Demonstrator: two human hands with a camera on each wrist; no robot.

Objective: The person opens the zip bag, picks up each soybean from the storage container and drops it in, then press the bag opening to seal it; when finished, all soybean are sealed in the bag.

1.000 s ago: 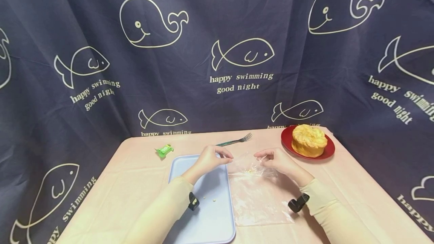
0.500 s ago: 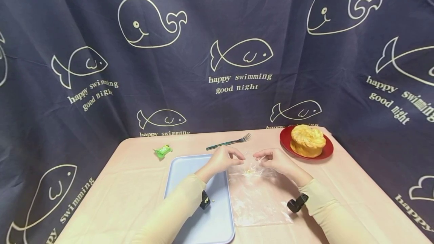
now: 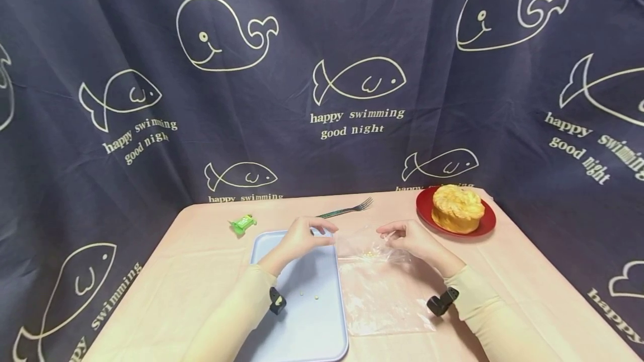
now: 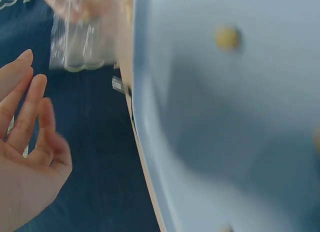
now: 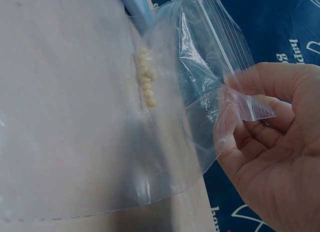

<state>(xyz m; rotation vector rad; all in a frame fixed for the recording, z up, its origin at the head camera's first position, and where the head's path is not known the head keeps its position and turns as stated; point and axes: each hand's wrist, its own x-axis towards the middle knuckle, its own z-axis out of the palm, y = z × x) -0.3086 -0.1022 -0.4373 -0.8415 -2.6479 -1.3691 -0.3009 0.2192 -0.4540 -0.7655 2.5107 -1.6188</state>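
Near its mouth, my right hand (image 3: pixel 415 237) pinches the edge of a clear zip bag (image 5: pixel 75 127) between thumb and fingers. The bag lies on the table beside the blue tray (image 3: pixel 322 334), with its mouth end lifted. Inside it, several round, pale soybeans (image 5: pixel 148 93) sit in a short row along a fold. My left hand (image 3: pixel 304 236) hovers over the tray's far right corner, its fingers loosely bent and nothing between them in the left wrist view. A few loose soybeans (image 4: pixel 227 37) remain on the tray floor.
Behind the tray lies a fork (image 3: pixel 347 209). A green wrapped candy (image 3: pixel 244 223) is at the far left. A red plate (image 3: pixel 425 205) bearing a round bread (image 3: pixel 457 211) stands at the far right. A dark curtain (image 3: pixel 352 161) hangs behind the table.
My left hand first moved right toward the bag's mouth, then back left over the tray. My right hand has kept its grip on the bag at about the same spot.
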